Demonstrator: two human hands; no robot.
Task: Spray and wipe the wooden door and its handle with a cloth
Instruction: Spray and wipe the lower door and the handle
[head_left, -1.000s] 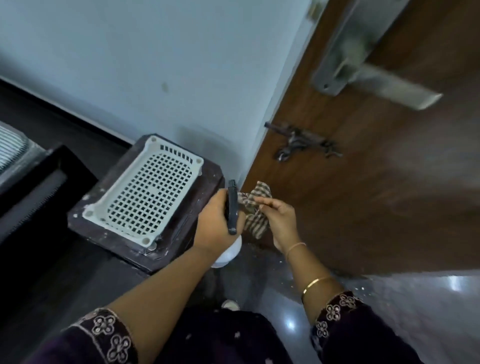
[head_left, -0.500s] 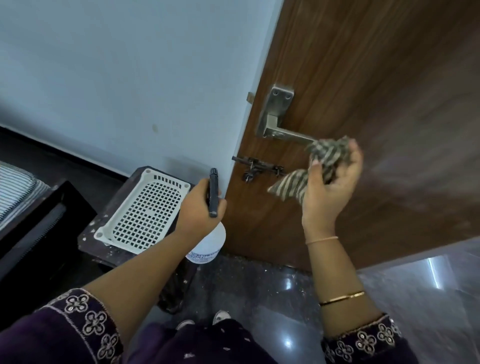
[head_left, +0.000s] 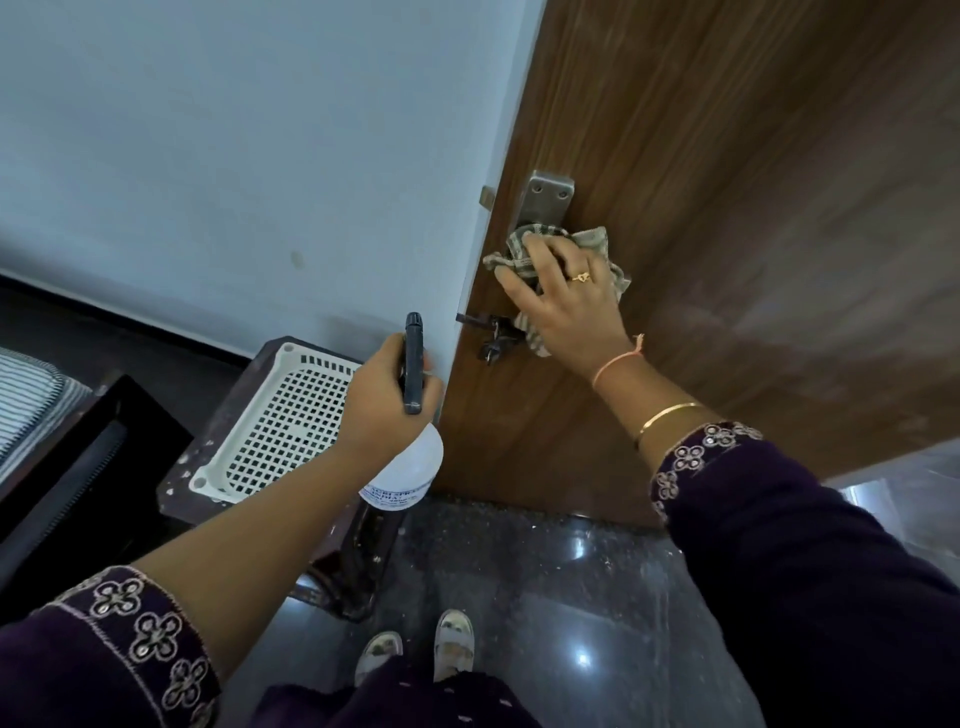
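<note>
Nearest, below both hands, two slippered feet (head_left: 453, 638) stand on the glossy dark floor (head_left: 582, 587), which lies open to the right of the feet as far as the door's bottom edge.

The left hand (head_left: 382, 397) is wrapped round the neck of the spray bottle (head_left: 408, 470). Its black trigger head sticks up past the knuckles and its white body hangs under the palm. Just left of this hand, a white lattice basket (head_left: 280, 421) lies upside down on a dark stool (head_left: 208, 447), whose corner sits close beneath the bottle. The hand's right side is just beside the door's free edge.

Beyond it and higher, the right hand (head_left: 566, 306) has its fingers bent over the checked cloth (head_left: 597, 241), bunching it onto the door's lever, which is hidden beneath. A small latch (head_left: 491, 338) hangs just under the thumb side, near the edge. The handle plate (head_left: 548, 200) shows directly above the fingertips.

The wooden door (head_left: 753, 182) stretches broad and bare above and to the right of this hand. To its left, past the door edge, is the pale wall (head_left: 234, 156).
</note>
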